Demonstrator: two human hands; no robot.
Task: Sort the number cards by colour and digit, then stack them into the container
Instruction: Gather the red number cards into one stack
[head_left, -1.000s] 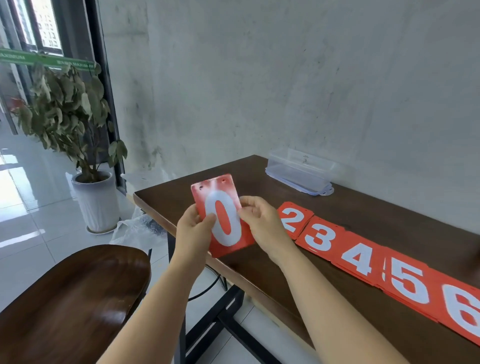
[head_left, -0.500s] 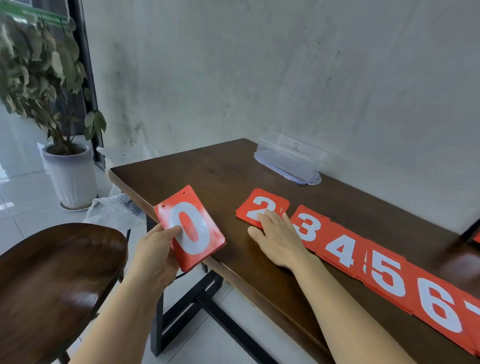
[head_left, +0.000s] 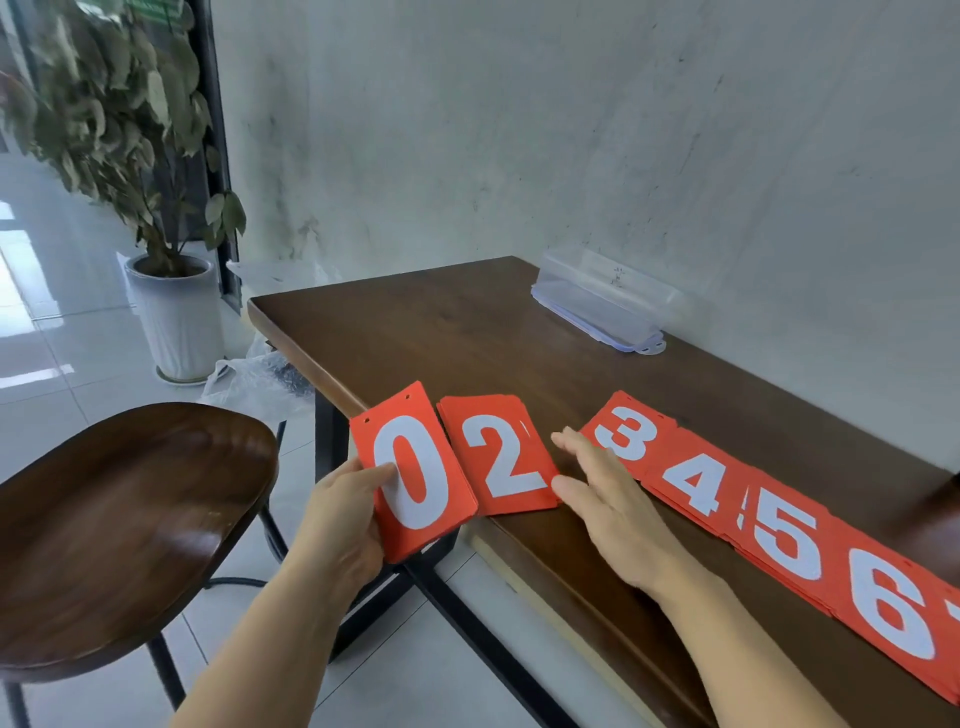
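My flat right hand (head_left: 608, 499) has slid the 2 pile (head_left: 498, 457) left from the 3 pile (head_left: 623, 436), and my left hand (head_left: 343, 519) grips the 0 cards (head_left: 415, 483) beside it, likely next down.

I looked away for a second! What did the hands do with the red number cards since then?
The right hand let go of the 0 card and, fingers straight, slid the 2 card leftward, away from the 3 card. The left hand kept hold of the 0 card and lowered it beside the 2. The clear container stayed put.
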